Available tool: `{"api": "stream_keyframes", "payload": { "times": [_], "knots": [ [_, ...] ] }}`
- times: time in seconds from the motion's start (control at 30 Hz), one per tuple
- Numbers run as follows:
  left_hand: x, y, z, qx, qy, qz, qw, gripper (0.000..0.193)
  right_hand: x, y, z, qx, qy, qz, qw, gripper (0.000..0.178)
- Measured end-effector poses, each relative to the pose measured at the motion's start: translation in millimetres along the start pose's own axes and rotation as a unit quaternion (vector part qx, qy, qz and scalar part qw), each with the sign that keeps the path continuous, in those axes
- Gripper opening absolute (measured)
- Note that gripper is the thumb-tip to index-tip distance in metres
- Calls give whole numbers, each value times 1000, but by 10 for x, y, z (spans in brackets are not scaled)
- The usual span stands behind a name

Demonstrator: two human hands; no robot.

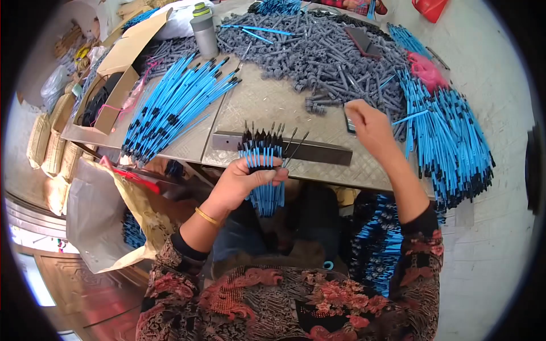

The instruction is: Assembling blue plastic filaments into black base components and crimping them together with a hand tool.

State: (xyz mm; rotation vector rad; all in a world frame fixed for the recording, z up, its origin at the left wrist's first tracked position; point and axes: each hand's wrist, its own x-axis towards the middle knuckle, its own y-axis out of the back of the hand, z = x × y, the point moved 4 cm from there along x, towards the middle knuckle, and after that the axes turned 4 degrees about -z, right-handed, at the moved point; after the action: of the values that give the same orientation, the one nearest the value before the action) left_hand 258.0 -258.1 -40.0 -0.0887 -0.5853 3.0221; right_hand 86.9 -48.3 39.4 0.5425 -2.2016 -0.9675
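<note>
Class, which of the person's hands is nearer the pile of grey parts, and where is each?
Right. The right hand is by the near edge of the grey pile; the left hand is farther from it, lower in the view, gripping a bundle of blue rods.

Bundle of slim blue rods [265, 199], dark ends [263, 140] pointing tableward, in left grip [239, 184]

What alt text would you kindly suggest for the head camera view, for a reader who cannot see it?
A person's left hand grips a bundle of thin blue sticks with black ends at a worktable. The curled right hand is near a heap of grey parts. Larger piles of blue sticks lie to either side.
</note>
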Motion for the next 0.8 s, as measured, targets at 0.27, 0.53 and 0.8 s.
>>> {"api": "stream_keyframes", "payload": {
  "times": [0.27,0.53,0.8],
  "knots": [
    [-39,-17,-88,11,-22,-19,1000,23,-343,-334,-1024,124,181,-75,973,13],
    [-68,-12,-89,-2,-22,-27,999,23,-380,-390,-999,133,152,-51,978,9],
    [-47,-28,-90,28,-23,-26,999,22,-376,-398,-964,109,153,-68,980,12]
  ]
}}
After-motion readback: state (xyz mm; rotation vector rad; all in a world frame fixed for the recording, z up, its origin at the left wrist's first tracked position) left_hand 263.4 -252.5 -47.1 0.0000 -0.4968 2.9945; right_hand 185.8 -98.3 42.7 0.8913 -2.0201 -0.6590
